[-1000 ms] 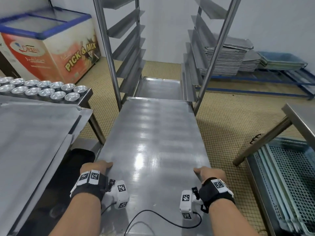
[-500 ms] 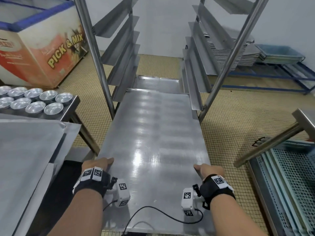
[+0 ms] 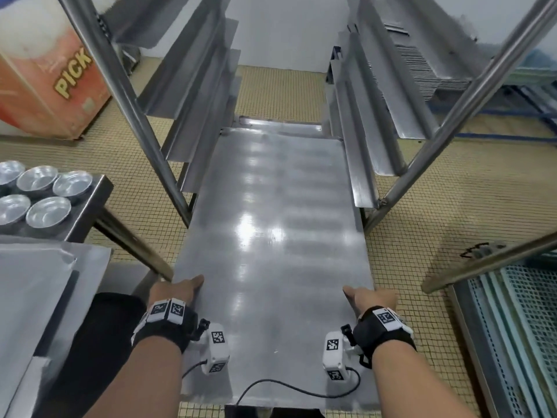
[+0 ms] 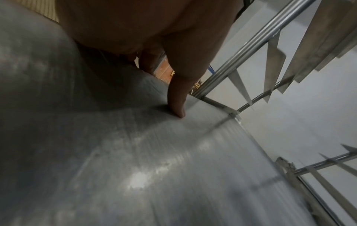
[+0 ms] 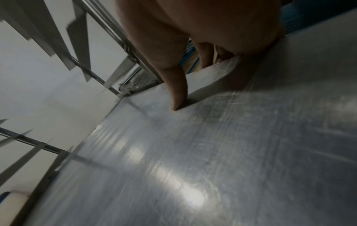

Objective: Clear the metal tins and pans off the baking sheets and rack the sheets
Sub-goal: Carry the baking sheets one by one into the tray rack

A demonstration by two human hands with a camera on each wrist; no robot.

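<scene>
A long bare metal baking sheet [image 3: 271,236] lies lengthwise in front of me, its far end between the rack's lowest side rails [image 3: 358,176]. My left hand [image 3: 177,292] grips its left edge, thumb [image 4: 176,97] on top and fingers curled under. My right hand [image 3: 369,298] grips the right edge the same way, thumb [image 5: 173,85] pressed on the sheet [image 5: 212,152]. Another sheet [image 3: 280,123] sits lower in the rack beyond it. Several round metal tins [image 3: 45,194] stand on the table at the left.
The rack's steel uprights [image 3: 126,95] and angled rails flank the sheet on both sides. A second baking sheet [image 3: 30,297] lies on the left table. A stack of sheets [image 3: 422,64] sits far right, blue mesh crates [image 3: 518,327] near right, a chest freezer [image 3: 45,79] far left.
Both hands have carried the sheet forward, and its far end has gone deeper between the rack's lower rails. The rack looms closer and the tins have slid left in view.
</scene>
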